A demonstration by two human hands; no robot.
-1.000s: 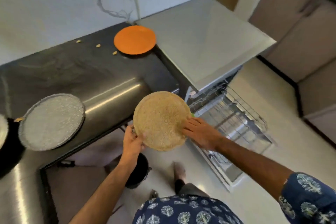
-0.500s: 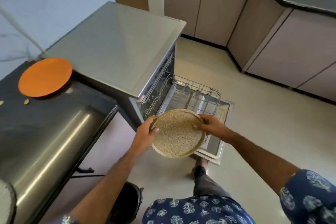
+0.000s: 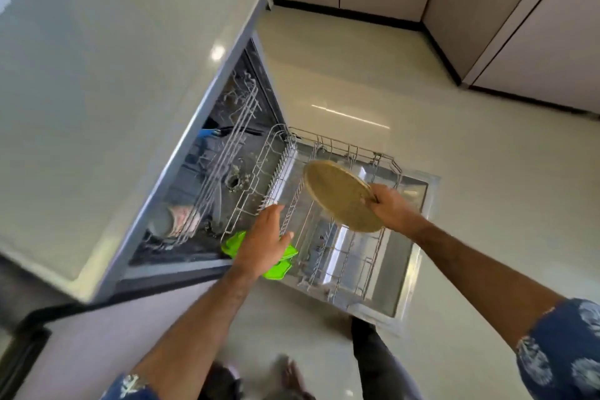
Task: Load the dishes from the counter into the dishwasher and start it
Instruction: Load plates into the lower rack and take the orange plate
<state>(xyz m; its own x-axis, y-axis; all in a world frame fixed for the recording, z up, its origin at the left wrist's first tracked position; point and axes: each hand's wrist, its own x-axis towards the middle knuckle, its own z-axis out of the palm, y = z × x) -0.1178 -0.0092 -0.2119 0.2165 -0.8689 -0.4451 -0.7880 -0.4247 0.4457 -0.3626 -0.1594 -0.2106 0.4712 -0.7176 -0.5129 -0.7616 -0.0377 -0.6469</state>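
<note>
While the left hand reaches with loose fingers to the near rim of the pulled-out lower rack, over something bright green, the right hand pinches the tan plate by its edge, tilted above the rack. Loading is under way, I judge; next the plate needs standing between the tines. Farther in, the dishwasher holds a cup-like item.

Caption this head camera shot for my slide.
Right hand holds a tan plate over the dishwasher's pulled-out lower rack.
</note>
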